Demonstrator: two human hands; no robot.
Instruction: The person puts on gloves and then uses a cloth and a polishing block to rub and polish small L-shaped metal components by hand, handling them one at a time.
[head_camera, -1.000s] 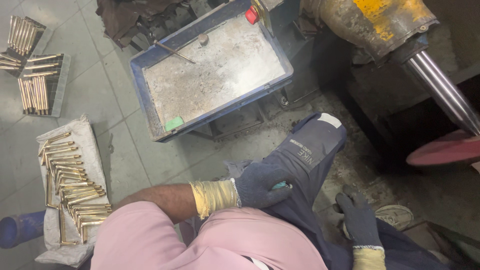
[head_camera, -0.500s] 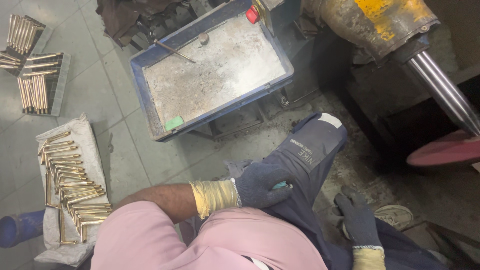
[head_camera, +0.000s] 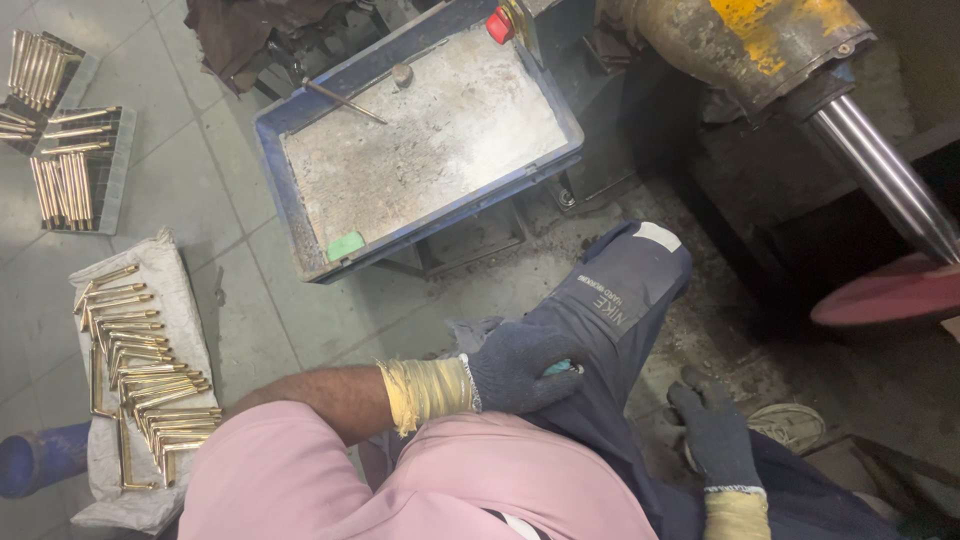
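Gloved left hand (head_camera: 520, 367) on knee (head_camera: 610, 300)

Tray (head_camera: 300, 200) ahead — brass pieces (head_camera: 140, 380) on cloth (head_camera: 180, 290) left.

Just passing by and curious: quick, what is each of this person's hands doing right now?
Left hand: gloved, resting on the raised knee, fingers curled over a small teal thing.
Right hand: gloved, open, holding nothing, down beside the leg.
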